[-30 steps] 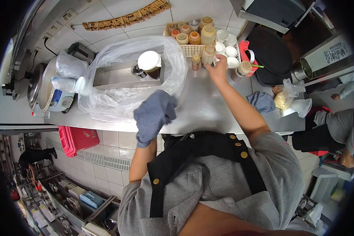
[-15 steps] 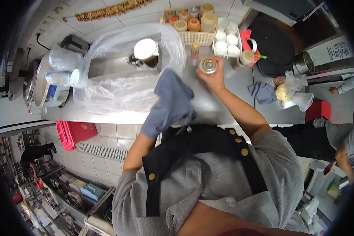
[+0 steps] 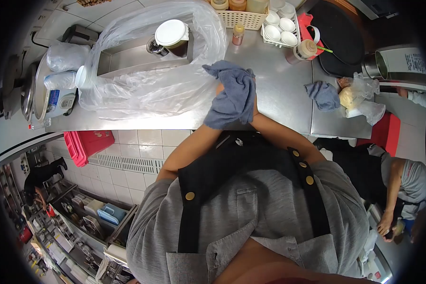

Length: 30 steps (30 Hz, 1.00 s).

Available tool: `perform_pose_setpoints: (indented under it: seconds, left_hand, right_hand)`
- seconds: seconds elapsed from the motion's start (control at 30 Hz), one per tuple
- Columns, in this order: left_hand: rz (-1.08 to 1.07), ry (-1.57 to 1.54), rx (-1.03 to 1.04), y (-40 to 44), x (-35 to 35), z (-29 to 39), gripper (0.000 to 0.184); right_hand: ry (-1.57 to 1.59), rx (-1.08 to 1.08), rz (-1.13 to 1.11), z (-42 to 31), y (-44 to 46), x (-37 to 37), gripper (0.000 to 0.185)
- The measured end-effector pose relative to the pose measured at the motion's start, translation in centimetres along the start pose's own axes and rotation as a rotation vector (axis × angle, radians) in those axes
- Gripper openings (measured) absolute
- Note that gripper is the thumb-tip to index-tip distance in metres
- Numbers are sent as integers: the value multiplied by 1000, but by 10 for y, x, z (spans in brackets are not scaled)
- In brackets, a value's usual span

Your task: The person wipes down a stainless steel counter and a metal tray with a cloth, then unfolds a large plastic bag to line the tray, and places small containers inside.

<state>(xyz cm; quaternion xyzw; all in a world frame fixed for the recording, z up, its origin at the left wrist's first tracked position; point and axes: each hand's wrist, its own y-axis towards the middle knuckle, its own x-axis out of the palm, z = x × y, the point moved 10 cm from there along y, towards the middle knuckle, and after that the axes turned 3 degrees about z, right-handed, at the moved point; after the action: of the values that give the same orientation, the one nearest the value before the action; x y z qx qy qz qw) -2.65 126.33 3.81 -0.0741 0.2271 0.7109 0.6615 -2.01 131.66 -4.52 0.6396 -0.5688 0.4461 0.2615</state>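
Note:
A blue-grey cloth (image 3: 236, 97) is bunched over my left hand (image 3: 219, 89), which grips it above the steel counter near its front edge. My right hand (image 3: 255, 105) meets it from the right, and its fingers are hidden by the cloth. The squeeze bottle that was in my right hand is covered from view and is not seen standing elsewhere. Beyond the hands, a small bottle (image 3: 238, 35) with a yellowish cap stands on the counter. Another squeeze bottle (image 3: 302, 51) is to the right.
Plastic wrapping (image 3: 142, 102) surrounds a metal tray (image 3: 123, 61) with a white-lidded container (image 3: 171, 34) at the left. Farther back are a bottle basket (image 3: 244, 20) and white cups (image 3: 288, 38). At the right lie a second cloth (image 3: 323, 96) and plastic bags (image 3: 364, 99). A co-worker (image 3: 397, 175) is at the right.
My right hand has lifted the squeeze bottle off the counter and drawn it toward my body. My left hand has moved right with the cloth, which now covers the bottle. The view has shifted.

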Motion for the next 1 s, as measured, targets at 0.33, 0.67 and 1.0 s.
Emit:
perform_pose_setpoints:
  seconds: [0.33, 0.67, 1.0]
  left_hand:
    - [0, -137, -23, 10, 3, -7, 33]
    - [-212, -209, 242, 15, -28, 45, 35]
    - [-586, -342, 57, 3, -55, 29, 79]
  right_hand:
    - [-123, -133, -195, -23, 4, 49, 58]
    - [-413, 30, 52, -1, 2, -39, 40]
    - [-1700, -342, 1, -98, -31, 0, 58]
